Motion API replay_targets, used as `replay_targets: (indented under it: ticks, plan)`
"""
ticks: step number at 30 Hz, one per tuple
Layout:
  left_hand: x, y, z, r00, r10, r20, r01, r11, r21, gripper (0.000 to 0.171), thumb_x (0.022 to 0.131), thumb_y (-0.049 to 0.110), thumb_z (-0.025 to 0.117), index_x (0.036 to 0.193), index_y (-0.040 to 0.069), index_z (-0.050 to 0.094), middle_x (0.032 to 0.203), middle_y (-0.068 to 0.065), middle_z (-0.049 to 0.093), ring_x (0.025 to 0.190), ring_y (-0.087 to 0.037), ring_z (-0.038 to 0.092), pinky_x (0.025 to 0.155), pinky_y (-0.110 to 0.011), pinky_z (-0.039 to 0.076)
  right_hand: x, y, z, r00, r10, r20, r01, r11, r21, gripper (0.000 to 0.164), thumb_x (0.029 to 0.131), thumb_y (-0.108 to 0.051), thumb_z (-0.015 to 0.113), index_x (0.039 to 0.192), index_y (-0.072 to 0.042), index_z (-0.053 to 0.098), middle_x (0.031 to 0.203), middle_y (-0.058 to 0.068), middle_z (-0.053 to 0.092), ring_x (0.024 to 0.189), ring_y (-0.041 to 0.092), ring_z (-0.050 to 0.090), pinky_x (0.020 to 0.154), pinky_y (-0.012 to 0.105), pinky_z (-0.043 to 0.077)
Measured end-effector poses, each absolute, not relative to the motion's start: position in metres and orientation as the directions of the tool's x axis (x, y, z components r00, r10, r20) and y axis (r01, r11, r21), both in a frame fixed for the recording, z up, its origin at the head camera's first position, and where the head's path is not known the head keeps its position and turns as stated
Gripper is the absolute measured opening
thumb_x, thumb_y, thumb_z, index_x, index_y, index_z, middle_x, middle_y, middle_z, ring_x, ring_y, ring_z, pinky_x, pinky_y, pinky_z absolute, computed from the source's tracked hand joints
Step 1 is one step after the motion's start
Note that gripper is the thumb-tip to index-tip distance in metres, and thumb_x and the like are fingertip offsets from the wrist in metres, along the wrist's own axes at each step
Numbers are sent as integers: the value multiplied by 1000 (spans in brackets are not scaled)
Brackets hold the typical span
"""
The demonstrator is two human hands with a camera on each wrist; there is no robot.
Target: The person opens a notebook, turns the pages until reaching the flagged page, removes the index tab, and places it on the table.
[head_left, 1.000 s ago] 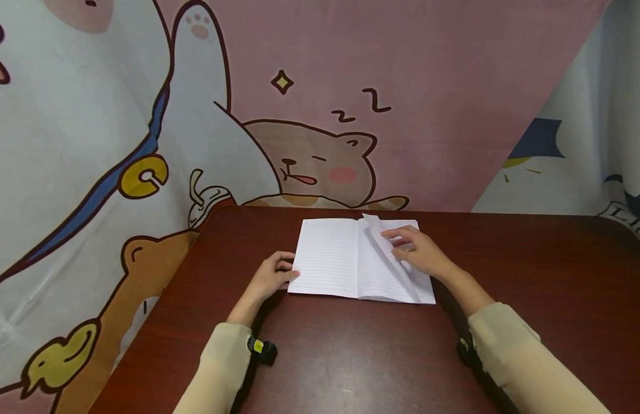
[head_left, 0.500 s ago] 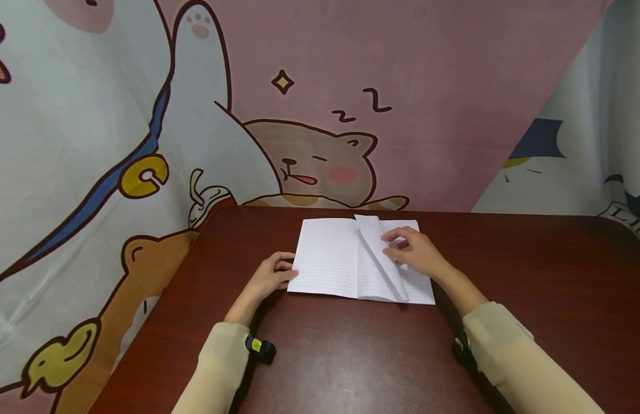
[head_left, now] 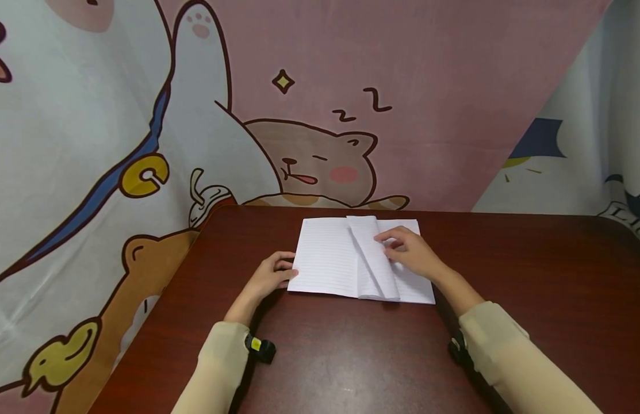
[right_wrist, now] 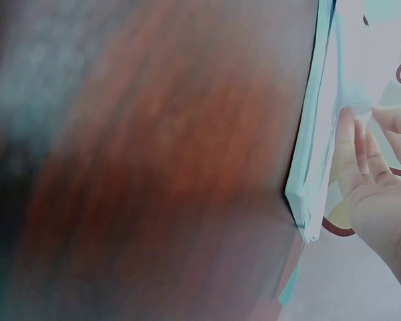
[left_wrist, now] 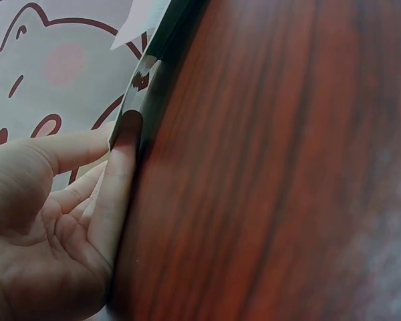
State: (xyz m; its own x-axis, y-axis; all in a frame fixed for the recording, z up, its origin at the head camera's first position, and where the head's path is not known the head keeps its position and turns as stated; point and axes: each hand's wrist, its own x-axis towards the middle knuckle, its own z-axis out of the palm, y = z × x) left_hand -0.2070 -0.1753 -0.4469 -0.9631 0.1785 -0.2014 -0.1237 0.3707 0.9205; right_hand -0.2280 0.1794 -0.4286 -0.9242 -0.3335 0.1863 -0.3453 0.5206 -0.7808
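Pinching page [head_left: 369,244] across notebook [head_left: 327,256], table [head_left: 345,351], cartoon backdrop [head_left: 428,115]

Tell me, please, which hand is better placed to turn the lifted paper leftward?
Probably the right hand: its fingers pinch the lifted paper, while the left hand grips the left edge of the open notebook.

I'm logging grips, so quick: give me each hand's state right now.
Left hand: closed, pinching the outer left edge of the open notebook.
Right hand: closed, pinching a lifted page.
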Motion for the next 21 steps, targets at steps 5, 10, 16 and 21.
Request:
replay_targets:
  ticks: [5, 10, 16, 21]
  plan:
    - [-206, -176, -447, -961, 192, -200, -116, 376, 919, 46, 96, 10, 64, 139, 3, 51, 117, -19, 64, 90, -14, 67, 81, -34, 59, -227, 176, -427, -917, -343, 203, -365, 519, -773, 32, 88, 4, 63, 120, 0, 68, 119, 21, 59, 99, 32, 64, 79, 25, 51]
    - [-206, -177, -446, -960, 203, -193, -106, 377, 920, 47, 97, 12, 64, 141, 2, 49, 120, -21, 63, 90, -15, 67, 82, -35, 59, -227, 171, -428, -927, -325, 187, -339, 516, -787, 35, 88, 1, 68, 123, 1, 65, 121, 23, 57, 98, 33, 64, 77, 21, 51]
    - [-205, -176, -444, -960, 198, -196, -110, 375, 920, 48, 97, 12, 64, 142, 1, 48, 121, -22, 63, 91, -15, 67, 81, -36, 59, -228, 165, -429, -936, -310, 164, -307, 501, -809, 36, 89, -5, 72, 122, 3, 62, 122, 24, 55, 101, 34, 63, 74, 18, 52]
    - [-205, -176, -444, -961, 199, -194, -109, 371, 922, 47, 97, 12, 64, 141, 2, 49, 119, -21, 64, 90, -15, 66, 81, -35, 59, -230, 160, -430, -932, -314, 183, -329, 515, -792, 31, 89, -8, 73, 117, 2, 66, 119, 23, 56, 98, 32, 64, 72, 18, 53]
